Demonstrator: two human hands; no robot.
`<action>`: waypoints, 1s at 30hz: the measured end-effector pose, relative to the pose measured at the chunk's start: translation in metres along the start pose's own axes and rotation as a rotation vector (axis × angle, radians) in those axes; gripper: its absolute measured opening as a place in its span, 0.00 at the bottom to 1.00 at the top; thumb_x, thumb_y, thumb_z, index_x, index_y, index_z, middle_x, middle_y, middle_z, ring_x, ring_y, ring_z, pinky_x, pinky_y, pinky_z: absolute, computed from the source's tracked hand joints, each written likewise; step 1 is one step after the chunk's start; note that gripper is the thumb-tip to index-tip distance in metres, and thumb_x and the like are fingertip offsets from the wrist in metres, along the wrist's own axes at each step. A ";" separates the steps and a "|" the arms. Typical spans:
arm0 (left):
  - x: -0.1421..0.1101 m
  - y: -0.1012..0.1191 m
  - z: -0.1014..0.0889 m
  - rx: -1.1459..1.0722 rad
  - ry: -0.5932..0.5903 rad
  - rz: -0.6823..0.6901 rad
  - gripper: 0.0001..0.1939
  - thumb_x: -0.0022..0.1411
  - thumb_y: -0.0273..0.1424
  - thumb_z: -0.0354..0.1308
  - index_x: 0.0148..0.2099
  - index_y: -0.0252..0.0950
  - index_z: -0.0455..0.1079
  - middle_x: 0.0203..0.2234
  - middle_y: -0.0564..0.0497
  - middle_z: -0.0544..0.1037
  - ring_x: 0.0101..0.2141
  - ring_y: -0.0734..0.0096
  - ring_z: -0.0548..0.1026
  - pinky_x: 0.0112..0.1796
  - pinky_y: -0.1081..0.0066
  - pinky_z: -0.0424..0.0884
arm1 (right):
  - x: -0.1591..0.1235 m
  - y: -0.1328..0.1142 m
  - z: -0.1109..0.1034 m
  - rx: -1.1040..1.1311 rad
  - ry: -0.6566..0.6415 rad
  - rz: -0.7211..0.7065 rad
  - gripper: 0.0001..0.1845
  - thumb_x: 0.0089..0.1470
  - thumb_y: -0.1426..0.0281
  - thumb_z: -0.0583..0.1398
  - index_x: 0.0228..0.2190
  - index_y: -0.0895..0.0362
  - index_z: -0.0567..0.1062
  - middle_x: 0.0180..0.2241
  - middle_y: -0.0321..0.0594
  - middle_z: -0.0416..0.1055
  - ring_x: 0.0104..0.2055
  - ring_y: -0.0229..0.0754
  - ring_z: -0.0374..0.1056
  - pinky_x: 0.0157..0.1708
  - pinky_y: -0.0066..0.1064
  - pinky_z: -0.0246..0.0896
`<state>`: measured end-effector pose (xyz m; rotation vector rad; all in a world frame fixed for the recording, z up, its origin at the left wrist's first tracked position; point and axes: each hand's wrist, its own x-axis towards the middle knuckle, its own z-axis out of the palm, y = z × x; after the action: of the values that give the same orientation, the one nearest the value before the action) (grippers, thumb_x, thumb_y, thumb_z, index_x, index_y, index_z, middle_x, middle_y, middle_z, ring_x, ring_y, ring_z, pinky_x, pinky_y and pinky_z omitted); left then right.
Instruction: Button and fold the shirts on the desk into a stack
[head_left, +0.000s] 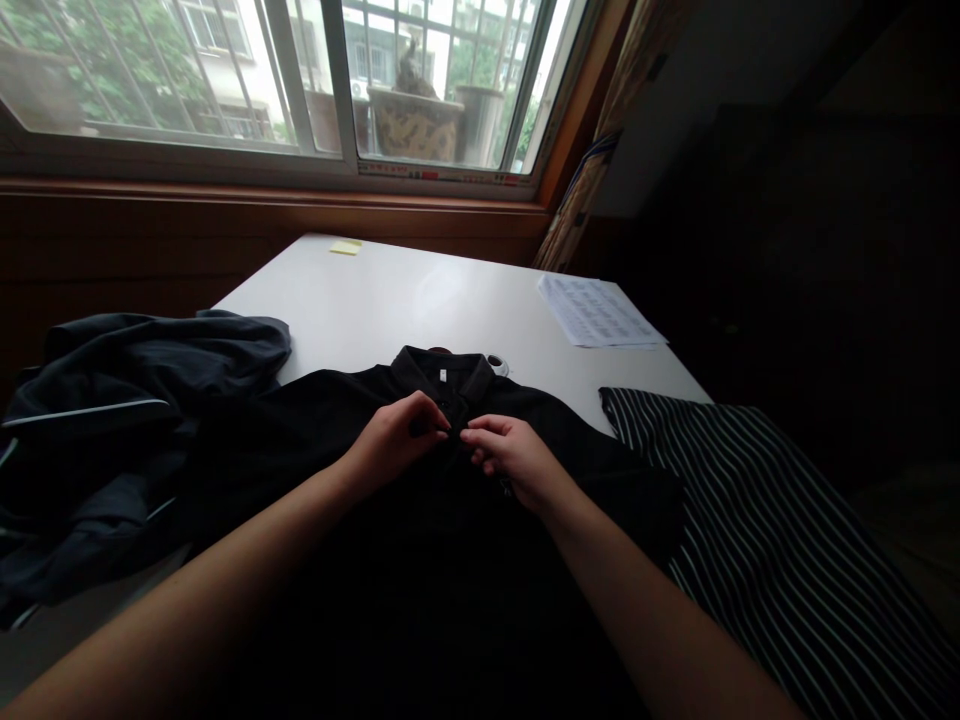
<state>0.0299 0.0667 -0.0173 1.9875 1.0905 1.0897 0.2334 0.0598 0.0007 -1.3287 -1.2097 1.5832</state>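
A black polo shirt (450, 560) lies spread face up on the white table, its collar pointing toward the window. My left hand (401, 430) pinches the front opening just below the collar, thumb and forefinger together. From the other side my right hand (514, 450) grips the opposite edge of the same placket, its fingers curled in. The fingertips of both hands are close together there. Any button between them is too dark and small to make out. A small white label shows inside the collar.
Dark grey clothing with white piping (142, 400) is heaped at the left. A black-and-white striped garment (765, 520) lies at the right. Printed sheets (600, 312) and a yellow sticky note (346, 247) rest on the white table (420, 290). A small white round object (497, 365) sits beside the collar.
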 end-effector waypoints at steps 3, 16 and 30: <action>0.000 -0.001 0.000 0.002 0.001 0.006 0.07 0.59 0.29 0.64 0.39 0.36 0.71 0.34 0.51 0.79 0.34 0.71 0.77 0.36 0.71 0.72 | -0.001 0.002 0.001 0.029 0.004 -0.004 0.12 0.43 0.66 0.69 0.30 0.60 0.79 0.25 0.36 0.72 0.22 0.32 0.64 0.17 0.21 0.52; -0.001 -0.004 0.001 0.012 0.022 0.050 0.06 0.59 0.26 0.64 0.37 0.36 0.71 0.33 0.51 0.79 0.34 0.69 0.77 0.37 0.70 0.73 | -0.004 0.005 0.006 -0.071 0.062 -0.063 0.15 0.44 0.62 0.69 0.33 0.59 0.83 0.25 0.37 0.74 0.22 0.32 0.60 0.20 0.25 0.53; 0.000 -0.004 0.001 0.109 0.045 0.096 0.06 0.59 0.26 0.65 0.38 0.37 0.70 0.33 0.52 0.74 0.33 0.72 0.74 0.35 0.73 0.71 | -0.003 0.007 0.006 -0.108 0.047 -0.094 0.14 0.47 0.62 0.68 0.33 0.60 0.82 0.24 0.36 0.72 0.22 0.32 0.60 0.21 0.24 0.52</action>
<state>0.0291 0.0685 -0.0212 2.1291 1.1094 1.1513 0.2284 0.0538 -0.0045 -1.3494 -1.3251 1.4305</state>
